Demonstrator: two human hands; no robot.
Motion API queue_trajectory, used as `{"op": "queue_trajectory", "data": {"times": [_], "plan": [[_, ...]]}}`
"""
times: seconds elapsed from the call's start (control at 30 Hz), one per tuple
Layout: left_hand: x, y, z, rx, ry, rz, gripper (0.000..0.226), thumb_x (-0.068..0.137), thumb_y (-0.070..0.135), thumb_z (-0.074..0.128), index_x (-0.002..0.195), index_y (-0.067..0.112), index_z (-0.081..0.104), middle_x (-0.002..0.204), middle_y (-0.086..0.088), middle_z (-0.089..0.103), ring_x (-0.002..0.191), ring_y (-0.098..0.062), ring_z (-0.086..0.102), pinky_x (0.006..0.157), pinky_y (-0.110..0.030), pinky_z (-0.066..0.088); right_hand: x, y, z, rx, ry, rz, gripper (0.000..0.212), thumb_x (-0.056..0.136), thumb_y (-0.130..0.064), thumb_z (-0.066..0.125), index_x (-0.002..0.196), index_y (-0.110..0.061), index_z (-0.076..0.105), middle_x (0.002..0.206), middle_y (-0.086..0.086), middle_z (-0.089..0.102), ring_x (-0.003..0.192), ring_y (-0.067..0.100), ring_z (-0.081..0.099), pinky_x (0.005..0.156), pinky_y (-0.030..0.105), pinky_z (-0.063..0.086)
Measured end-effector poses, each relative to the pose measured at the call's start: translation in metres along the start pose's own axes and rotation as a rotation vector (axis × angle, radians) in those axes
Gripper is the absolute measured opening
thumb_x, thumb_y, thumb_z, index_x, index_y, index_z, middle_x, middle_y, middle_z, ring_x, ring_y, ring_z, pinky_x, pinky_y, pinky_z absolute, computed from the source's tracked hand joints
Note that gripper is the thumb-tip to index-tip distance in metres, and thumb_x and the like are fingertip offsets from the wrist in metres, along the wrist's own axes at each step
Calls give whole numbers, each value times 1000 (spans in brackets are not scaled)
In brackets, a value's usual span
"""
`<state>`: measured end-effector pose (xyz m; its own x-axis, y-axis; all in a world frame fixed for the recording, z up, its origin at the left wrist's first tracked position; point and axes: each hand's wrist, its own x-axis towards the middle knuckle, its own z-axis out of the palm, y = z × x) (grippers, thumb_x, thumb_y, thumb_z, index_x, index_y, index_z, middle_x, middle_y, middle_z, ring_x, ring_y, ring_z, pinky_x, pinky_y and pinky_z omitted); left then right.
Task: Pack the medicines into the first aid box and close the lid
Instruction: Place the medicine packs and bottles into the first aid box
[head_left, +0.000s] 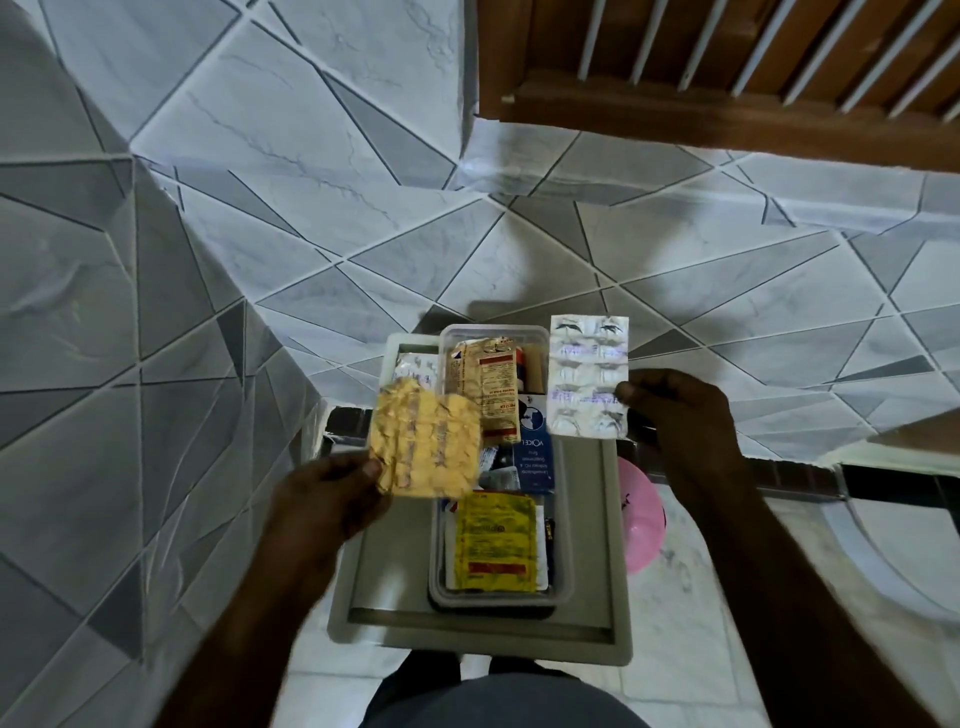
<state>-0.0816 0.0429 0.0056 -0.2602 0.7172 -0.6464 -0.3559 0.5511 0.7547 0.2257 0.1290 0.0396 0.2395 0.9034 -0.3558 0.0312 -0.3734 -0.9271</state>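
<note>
A clear plastic first aid box (563, 545) rests on a grey tray-like surface (597, 519) below me, open and holding several medicine packs: a yellow sachet (496, 540), a blue carton (535, 457) and a tan strip pack (485, 384). My left hand (322, 504) pinches a yellow blister strip (426, 441) over the box's left edge. A silver blister strip (589, 374), held upright by my right hand (680, 415), hangs above the box's right side. I see no lid that I can identify.
Another silver blister pack (413, 371) lies on the tray to the left of the box. A pink round object (641, 519) sits to the right of the tray. Grey and white tiled walls and floor surround it; a wooden slatted door (727, 67) is top right.
</note>
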Motion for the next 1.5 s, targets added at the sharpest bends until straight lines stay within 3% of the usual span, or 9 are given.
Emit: {"op": "queue_trajectory", "data": {"times": [0.13,0.33,0.47,0.53,0.7,0.83,1.0,1.23,1.5], "plan": [[-30,-32,20,109,-72,-20,14,89,3,61,101,2,67,94,-16,75,87,-27,73,67,-28,60,-14,5,10,-4,-67,-12,11,82,-2,69,91,-7,70,91,17,75,90,40,70,82,53,57],[-48,-67,34,165,23,-21,9,86,2,66,95,5,67,97,-18,71,89,-32,71,71,-36,60,-34,27,25,-98,-173,6,14,84,1,66,96,-6,65,87,8,76,75,18,74,62,33,61],[-56,-77,37,373,92,159,12,84,12,71,92,20,66,92,-5,71,89,-24,70,73,-40,61,-44,53,33,-202,-200,42,16,84,-4,68,96,-15,63,93,6,74,81,19,73,67,39,62],[-62,-76,40,525,114,265,16,84,21,72,94,27,62,90,4,71,84,-17,70,70,-33,60,-48,62,38,-275,-207,17,17,83,-7,69,93,-21,63,92,4,74,81,18,73,70,46,61],[-59,-84,38,895,127,572,38,80,35,74,114,28,58,101,9,64,82,-11,62,66,-28,55,-55,64,46,-415,-255,-119,17,83,-10,69,98,-16,64,93,0,71,85,17,70,69,32,61],[-50,-89,34,1244,85,817,49,81,53,59,120,24,59,115,-2,62,93,-20,58,69,-26,50,-54,67,53,-883,-288,-425,36,85,-24,66,119,-22,57,120,0,55,98,14,59,81,29,51],[-40,-95,43,1515,15,964,69,72,62,63,128,24,58,134,-7,59,117,-29,47,86,-45,52,-39,74,60,-1233,-389,-719,71,80,-29,72,142,-16,40,152,10,35,119,31,55,91,42,50],[-29,-103,48,1614,-1,987,58,78,61,53,125,29,62,134,-6,60,128,-30,40,99,-45,28,-34,81,67,-1406,-437,-748,77,75,-28,75,141,-17,37,154,9,30,110,32,58,88,44,52],[-22,-96,48,1635,-86,899,61,72,65,57,125,34,61,130,-4,64,120,-30,58,99,-42,26,-37,75,69,-1389,-442,-732,76,74,-26,75,140,-16,39,155,10,29,111,33,58,90,47,51]]}}
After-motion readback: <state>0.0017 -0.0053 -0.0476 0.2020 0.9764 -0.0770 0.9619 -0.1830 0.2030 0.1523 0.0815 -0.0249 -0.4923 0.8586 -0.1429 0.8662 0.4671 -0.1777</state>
